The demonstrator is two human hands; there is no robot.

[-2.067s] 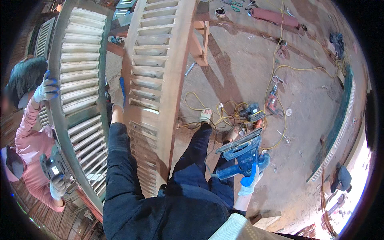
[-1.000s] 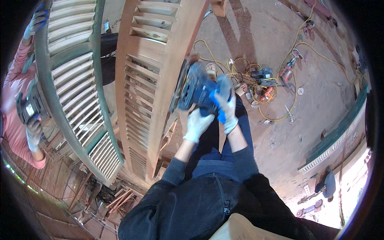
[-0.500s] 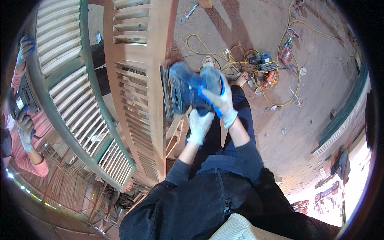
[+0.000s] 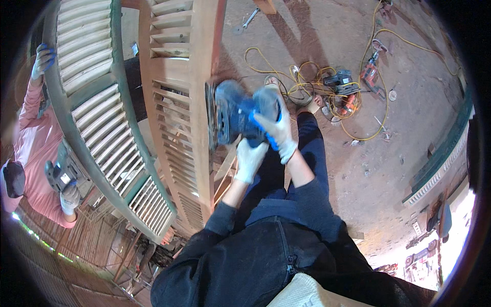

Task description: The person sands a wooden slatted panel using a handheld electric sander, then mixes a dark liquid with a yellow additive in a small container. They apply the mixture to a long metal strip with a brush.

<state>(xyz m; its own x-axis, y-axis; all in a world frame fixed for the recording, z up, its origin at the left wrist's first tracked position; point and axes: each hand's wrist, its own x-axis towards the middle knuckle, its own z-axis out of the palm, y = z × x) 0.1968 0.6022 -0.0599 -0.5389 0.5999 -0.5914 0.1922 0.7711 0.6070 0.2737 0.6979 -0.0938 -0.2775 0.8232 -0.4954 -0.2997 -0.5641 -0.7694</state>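
Left grip point(image 4: 250, 159), right grip point(image 4: 279, 130), both wrapped around one blue sander point(image 4: 231, 115), against one brown shutter point(image 4: 201, 102)

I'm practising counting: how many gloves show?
4: left hand and right hand, on the blue sander; a co-worker's upper hand at the green shutter, lower hand on another sander. More may be hidden.

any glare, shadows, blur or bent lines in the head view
Head view: white glare at lower right; dark shadows on the floor near the top; sander looks slightly blurred; left green shutter bows under fisheye distortion; rim goes black.
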